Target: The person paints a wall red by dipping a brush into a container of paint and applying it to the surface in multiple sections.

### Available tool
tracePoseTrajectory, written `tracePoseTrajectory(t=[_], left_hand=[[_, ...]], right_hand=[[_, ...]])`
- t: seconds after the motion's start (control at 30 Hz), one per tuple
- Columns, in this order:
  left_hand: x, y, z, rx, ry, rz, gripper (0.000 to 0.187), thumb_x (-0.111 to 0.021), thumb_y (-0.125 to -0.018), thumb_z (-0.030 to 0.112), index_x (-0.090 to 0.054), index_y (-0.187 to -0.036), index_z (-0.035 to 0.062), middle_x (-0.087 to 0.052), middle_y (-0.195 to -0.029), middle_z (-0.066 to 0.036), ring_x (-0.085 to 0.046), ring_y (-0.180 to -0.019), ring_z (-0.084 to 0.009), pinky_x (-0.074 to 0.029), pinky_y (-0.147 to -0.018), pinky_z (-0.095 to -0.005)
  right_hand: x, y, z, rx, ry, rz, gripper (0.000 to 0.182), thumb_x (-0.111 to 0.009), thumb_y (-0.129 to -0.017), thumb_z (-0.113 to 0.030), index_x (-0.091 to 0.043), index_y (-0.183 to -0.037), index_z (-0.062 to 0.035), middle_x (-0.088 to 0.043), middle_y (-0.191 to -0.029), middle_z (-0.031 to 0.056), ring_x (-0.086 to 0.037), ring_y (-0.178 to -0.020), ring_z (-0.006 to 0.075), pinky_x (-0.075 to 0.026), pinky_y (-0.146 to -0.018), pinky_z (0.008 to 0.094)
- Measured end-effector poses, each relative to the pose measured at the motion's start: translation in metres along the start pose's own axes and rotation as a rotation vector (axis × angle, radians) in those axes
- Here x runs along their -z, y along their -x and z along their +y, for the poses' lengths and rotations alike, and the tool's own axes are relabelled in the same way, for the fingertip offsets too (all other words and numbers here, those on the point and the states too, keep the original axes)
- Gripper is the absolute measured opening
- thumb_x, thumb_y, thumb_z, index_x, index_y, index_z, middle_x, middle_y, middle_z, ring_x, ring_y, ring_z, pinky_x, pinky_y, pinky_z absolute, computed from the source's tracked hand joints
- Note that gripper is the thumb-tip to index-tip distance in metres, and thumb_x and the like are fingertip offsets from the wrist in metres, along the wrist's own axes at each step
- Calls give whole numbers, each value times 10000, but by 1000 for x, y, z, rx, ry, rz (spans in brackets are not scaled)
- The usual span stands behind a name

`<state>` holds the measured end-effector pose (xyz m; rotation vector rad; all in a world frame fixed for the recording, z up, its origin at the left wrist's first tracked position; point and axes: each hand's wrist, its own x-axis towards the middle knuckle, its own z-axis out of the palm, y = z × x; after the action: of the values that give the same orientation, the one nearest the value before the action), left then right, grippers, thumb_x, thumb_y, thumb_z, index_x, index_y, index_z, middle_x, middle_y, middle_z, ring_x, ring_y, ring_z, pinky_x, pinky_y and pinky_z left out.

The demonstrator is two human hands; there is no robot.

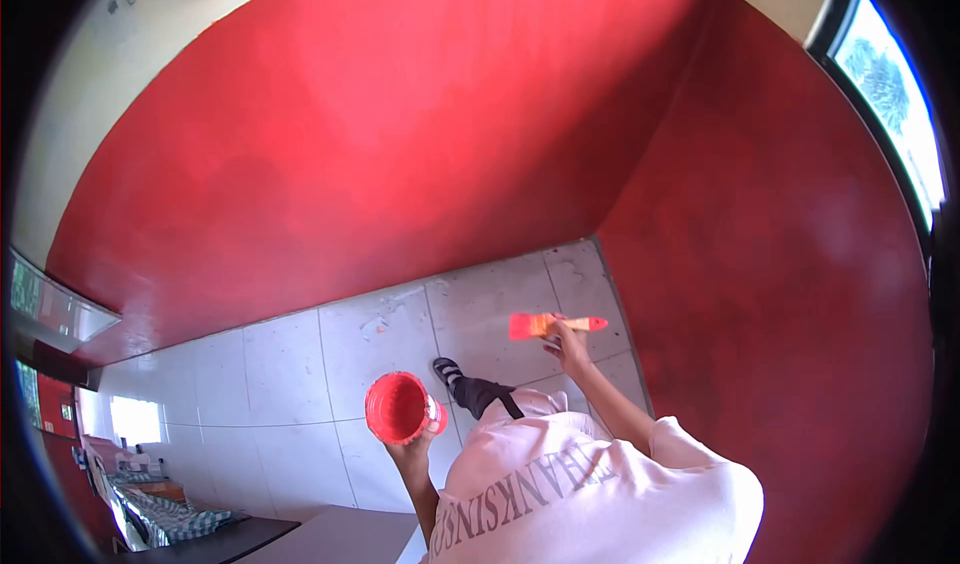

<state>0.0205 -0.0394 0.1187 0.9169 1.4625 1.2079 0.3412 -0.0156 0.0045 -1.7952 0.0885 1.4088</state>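
In my left hand (412, 452) is a paint container (400, 406), coated red inside, its mouth tipped toward the camera. My fingers wrap its side and lower part. My right hand (568, 346) grips a paintbrush (555, 326) by the handle. The bristles are red and point left, and the brush lies about level. Brush and container are well apart, and the brush touches no wall. Ahead of me stands a red-painted wall (380, 154), which meets a second red wall (770, 294) at a corner on the right.
Light grey floor tiles (280, 364) run along the wall's foot, with pale marks near the middle. A window (890, 74) is at upper right. At lower left are a grey surface (330, 534) and a checkered cloth (170, 514). My shod foot (448, 372) is on the floor.
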Motion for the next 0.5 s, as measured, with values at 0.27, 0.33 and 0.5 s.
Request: tracePoseTrajectory(t=[0.27,0.33,0.5], left_hand=[[25,-8,14,20,101,-192,772,-904,-602,247,-506,-1223,21,-616,-1111,-92,-621,-995,-209,-509,-876,-352],[25,-12,33,84,200,-280,768,-899,-609,254,-505,-1227,21,-610,-1125,-94,-613,-1015,-213,-501,-888,-356],[37,-33,45,-70,33,-466,782,-896,-611,255,-494,-1240,20,-575,-1189,-110,-567,-1107,-235,-461,-938,-377]], right_hand=[[-92,126,-56,82,-201,-286,372,-605,-915,-139,-473,-1258,-84,-660,-1004,72,-684,-777,165,-537,-578,273],[-106,159,-67,85,-242,-329,383,-611,-916,-131,-459,-1262,-69,-665,-1021,82,-687,-778,163,-531,-558,260],[-129,216,-85,271,-246,-357,322,-564,-911,-68,-486,-1221,-26,-664,-995,112,-670,-703,163,-542,-524,276]])
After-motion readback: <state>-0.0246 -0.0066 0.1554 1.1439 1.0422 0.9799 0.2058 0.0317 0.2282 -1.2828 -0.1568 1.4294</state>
